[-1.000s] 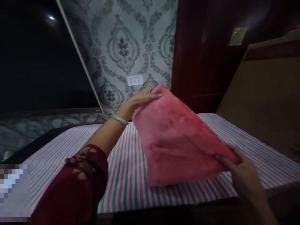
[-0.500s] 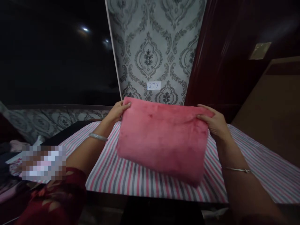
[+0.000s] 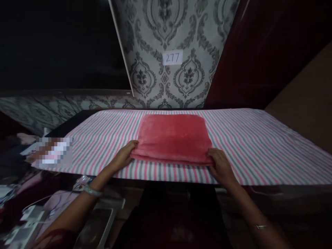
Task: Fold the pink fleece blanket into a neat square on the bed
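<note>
A folded pinkish-red plush cloth (image 3: 176,136) lies flat on a striped tablecloth (image 3: 109,138). The layers of its fold show along the near edge. At its near left corner, my left hand (image 3: 126,154) grips the edge with fingers closed. My right hand (image 3: 220,164) pinches the near right corner, its fingertips partly tucked behind the fabric. Whether the cloth is a towel or a small blanket I cannot tell.
A large black screen (image 3: 59,45) stands at the back left, before a patterned wall bearing a "277" label (image 3: 172,57). A brown panel (image 3: 308,93) rises at the right. Clutter and a white power strip (image 3: 26,224) lie low at the left.
The cloth was held up and tilted above the table by its upper corners; now it lies flat. Both hands have come down to its near corners. My view has tipped downward.
</note>
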The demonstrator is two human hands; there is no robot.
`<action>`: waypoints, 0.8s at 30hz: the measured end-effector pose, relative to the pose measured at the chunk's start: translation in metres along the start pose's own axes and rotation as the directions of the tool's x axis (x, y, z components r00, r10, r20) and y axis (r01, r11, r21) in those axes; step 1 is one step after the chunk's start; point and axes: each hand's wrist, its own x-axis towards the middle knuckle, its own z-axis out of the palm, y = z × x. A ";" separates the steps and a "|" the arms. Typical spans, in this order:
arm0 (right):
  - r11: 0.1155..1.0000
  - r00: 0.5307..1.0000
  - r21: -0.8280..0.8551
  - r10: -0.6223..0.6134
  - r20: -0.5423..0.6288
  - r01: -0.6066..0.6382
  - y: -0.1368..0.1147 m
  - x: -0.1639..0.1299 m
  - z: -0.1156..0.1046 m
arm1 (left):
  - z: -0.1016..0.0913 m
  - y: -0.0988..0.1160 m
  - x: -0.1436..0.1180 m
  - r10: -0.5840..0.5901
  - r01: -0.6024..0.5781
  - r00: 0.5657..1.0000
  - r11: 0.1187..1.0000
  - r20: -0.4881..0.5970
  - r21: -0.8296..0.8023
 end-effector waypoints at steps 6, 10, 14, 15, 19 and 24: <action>0.981 0.989 0.120 0.147 0.034 -0.150 -0.007 -0.011 -0.007 | 0.004 0.008 -0.016 -0.244 0.230 0.967 0.959 -0.068 -0.165; 0.792 0.836 0.328 0.548 -0.010 -0.515 -0.017 -0.012 -0.020 | -0.006 0.023 -0.016 -0.542 0.485 0.838 0.787 -0.053 -0.382; 0.603 0.657 0.385 0.753 0.014 -0.699 -0.022 -0.009 -0.019 | 0.000 0.034 -0.012 -0.656 0.595 0.754 0.709 -0.042 -0.380; 0.601 0.658 0.378 0.752 0.029 -0.704 -0.022 -0.006 -0.017 | 0.003 0.035 -0.011 -0.654 0.596 0.755 0.718 -0.053 -0.359; 0.558 0.632 0.399 0.772 0.074 -0.728 -0.020 0.003 -0.015 | 0.011 0.041 -0.006 -0.621 0.530 0.765 0.759 -0.172 -0.378; 0.501 0.617 0.484 0.780 0.106 -0.717 -0.020 0.010 -0.019 | 0.012 0.046 -0.007 -0.662 0.487 0.739 0.649 -0.120 -0.585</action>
